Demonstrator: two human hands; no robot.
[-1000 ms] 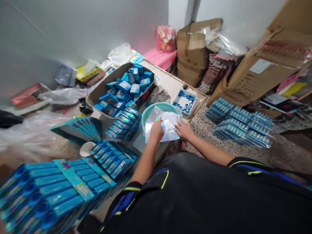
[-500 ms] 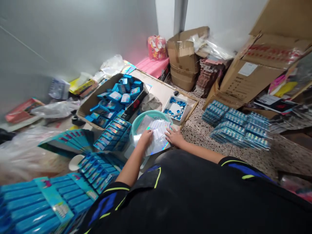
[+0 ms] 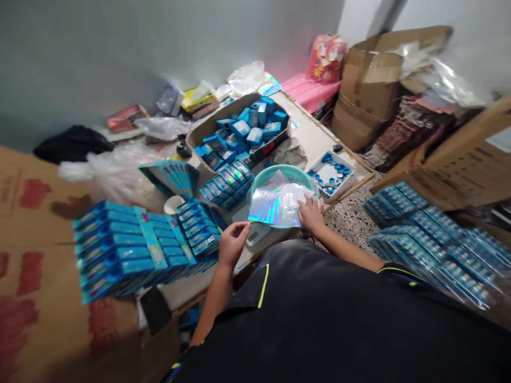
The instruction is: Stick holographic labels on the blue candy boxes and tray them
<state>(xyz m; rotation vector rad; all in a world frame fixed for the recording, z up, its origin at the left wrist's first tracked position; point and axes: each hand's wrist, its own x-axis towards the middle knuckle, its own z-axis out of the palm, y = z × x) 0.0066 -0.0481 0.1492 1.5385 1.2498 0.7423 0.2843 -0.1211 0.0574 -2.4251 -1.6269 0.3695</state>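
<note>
A shiny rainbow-tinted sheet lies tilted over the front of a round turquoise tub. White papers or labels show behind it, too blurred to tell. My left hand is at the sheet's lower left corner, thumb and fingertip pinched together there, the other fingers curled. On the right side, my right hand grips the sheet's edge with bent fingers. Just left of the tub stands a row of blue packets. A white tray holding small blue-and-white round pieces sits right of the tub.
Behind the tub is a carton heaped with small blue boxes. Blue packs are stacked at left, beside a large cardboard box. Clear-wrapped blue packs lie on the speckled floor at right, near brown cartons.
The view has swung left, so everything sits further right. My left hand has slid off the papers to the sheet's left corner. More of the sheet's rainbow face now shows.
</note>
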